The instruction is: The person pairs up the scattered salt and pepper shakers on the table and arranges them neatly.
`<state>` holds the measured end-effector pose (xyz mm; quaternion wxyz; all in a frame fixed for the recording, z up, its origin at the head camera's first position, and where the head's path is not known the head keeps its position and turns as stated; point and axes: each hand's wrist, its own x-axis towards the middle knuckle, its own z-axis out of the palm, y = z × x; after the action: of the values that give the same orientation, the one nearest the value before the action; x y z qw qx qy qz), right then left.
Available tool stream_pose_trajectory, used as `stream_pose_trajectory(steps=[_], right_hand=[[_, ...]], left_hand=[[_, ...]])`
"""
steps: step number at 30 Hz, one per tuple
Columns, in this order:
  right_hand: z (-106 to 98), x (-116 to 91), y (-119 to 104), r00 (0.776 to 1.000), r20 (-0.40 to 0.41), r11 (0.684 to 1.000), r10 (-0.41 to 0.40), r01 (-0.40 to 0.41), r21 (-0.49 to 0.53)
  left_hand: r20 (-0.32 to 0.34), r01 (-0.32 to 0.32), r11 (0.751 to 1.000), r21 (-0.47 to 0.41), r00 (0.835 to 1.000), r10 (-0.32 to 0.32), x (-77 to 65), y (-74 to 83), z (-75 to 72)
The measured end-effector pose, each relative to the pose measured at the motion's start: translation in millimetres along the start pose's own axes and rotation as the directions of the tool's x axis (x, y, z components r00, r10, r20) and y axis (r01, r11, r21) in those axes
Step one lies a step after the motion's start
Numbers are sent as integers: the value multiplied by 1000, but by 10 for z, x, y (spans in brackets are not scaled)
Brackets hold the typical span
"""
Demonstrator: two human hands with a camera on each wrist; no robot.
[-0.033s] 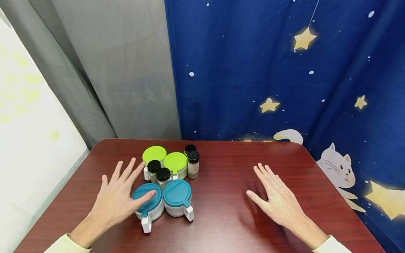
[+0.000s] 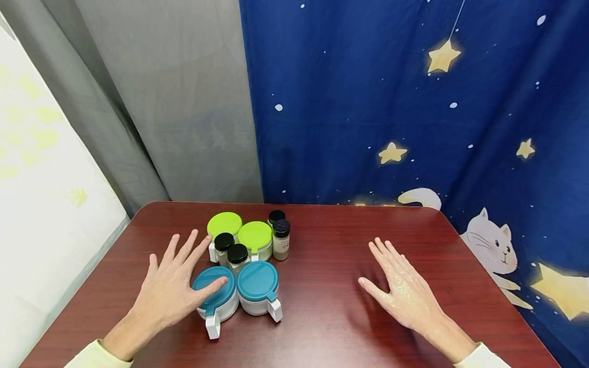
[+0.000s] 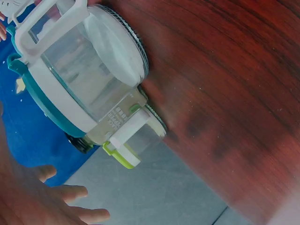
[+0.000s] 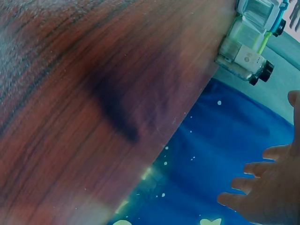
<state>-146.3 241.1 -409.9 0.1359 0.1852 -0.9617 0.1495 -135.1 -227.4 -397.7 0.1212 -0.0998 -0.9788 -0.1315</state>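
Observation:
My left hand (image 2: 167, 286), fingers spread and straight, hovers at the left of a cluster of jars, its thumb overlapping a blue-lidded seasoning jar (image 2: 221, 304) in the head view. Beside that jar stands a second blue-lidded jar (image 2: 257, 282) with a white handle. Behind them are two black-capped shaker bottles (image 2: 238, 254) and two green-lidded jars (image 2: 255, 235). Two more black-capped bottles (image 2: 281, 240) stand at the cluster's right back, one with a printed label. My right hand (image 2: 405, 291), fingers straight, is held over the table at the right, with nothing in it.
The dark red wooden table (image 2: 331, 327) has rounded far corners. A blue curtain (image 2: 340, 112) with stars and a cat hangs behind it, next to a grey curtain (image 2: 184, 102). A white patterned cloth (image 2: 41, 204) hangs at the left.

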Motion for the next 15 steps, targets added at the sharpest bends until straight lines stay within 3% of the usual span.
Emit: stream_pose_trajectory(steps=[3, 6, 8, 11, 13, 15], right_hand=[[3, -8, 0, 1000, 2, 1000, 3, -3, 1], [13, 1, -10, 1000, 5, 1000, 4, -4, 3], [27, 31, -40, 1000, 4, 1000, -3, 3, 15], [64, 127, -128, 999, -6, 997, -48, 48, 55], [109, 239, -213, 995, 1, 990, -104, 104, 100], [154, 390, -314, 986, 33, 976, -164, 157, 149]], left_hand=[[-16, -18, 1000, 0, 1000, 18, 3, -5, 2], [-85, -61, 998, -1, 995, 61, 9, 9, 2], [-170, -112, 994, 4, 979, 111, 15, 51, 1], [-275, -205, 978, 49, 938, 210, 16, 194, -5], [-295, -254, 962, 106, 915, 274, 15, 324, 0], [-267, -287, 945, 159, 909, 320, 19, 467, 5]])
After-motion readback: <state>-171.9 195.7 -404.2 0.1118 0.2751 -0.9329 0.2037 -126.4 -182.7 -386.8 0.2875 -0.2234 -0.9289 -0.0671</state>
